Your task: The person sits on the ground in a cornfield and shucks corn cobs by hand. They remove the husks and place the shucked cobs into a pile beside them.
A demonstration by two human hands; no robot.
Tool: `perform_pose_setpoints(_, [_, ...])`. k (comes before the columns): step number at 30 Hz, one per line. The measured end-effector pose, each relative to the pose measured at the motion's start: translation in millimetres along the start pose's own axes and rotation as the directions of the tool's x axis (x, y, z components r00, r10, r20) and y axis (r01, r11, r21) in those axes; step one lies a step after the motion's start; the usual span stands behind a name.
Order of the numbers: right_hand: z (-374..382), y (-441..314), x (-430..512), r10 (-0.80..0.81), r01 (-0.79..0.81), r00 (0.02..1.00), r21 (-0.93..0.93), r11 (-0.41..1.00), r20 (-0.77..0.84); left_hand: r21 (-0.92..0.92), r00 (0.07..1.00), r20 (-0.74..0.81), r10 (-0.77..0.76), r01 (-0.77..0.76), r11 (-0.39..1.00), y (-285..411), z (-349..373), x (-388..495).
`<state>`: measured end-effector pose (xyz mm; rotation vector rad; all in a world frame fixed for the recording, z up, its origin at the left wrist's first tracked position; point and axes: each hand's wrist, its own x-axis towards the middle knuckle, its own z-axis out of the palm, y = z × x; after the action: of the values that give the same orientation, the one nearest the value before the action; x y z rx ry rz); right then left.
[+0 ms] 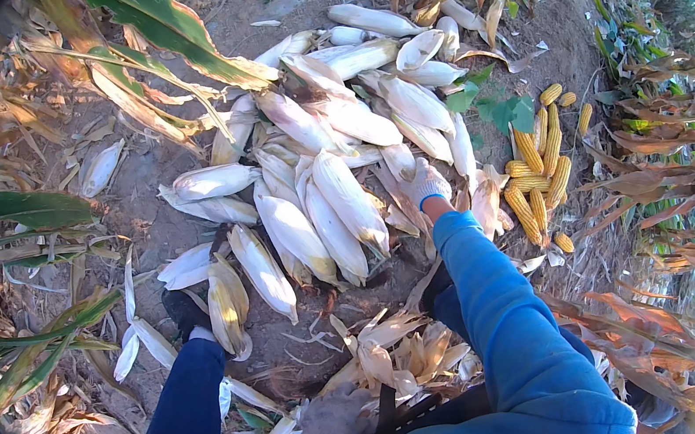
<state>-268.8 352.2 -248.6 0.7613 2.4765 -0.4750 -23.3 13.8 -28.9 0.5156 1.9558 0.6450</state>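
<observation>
My right hand [430,185], in a pale knit glove, reaches out to the right edge of a heap of unshucked corn ears [345,197]. Its fingertips are at the lower end of one husked ear [399,160]; whether they grip it is hard to make out. Close to my lap is my left hand [333,420], gloved too and in shadow. Its fingers are hidden, so I cannot tell if it holds anything. Loose dry husks [386,351] lie just beyond it, between my legs. Right of the heap, bare yellow cobs [534,171] form a small pile.
Dry corn stalks and leaves [663,139] border the right side. A green leaf blade [161,30] hangs over the heap's upper left. One husked ear [103,168] lies apart on the soil at left. My shoe [186,311] is against the heap's lower left.
</observation>
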Motion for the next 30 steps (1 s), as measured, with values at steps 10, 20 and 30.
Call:
perform_pose_setpoints(10, [15.9,18.8,-140.6,-0.335,-0.293,0.878,0.937,0.191,0.343,-0.123,0.86,-0.504,0.082,-0.165,0.979,-4.0,-2.8,-6.7])
perform_pose_setpoints(20, [-16.3,-24.0,-330.9,-0.842,-0.145,0.229,0.873,0.466,0.488,-0.683,0.629,-0.693,-0.352,-0.729,0.045,-28.7,-41.4,-28.5])
perform_pose_setpoints(30, [-16.5,-34.4,-420.1,-0.776,0.615,0.624,0.557,0.559,0.091,-0.588,0.641,-0.739,-0.209,-0.461,0.664,-13.8,25.9,-65.5])
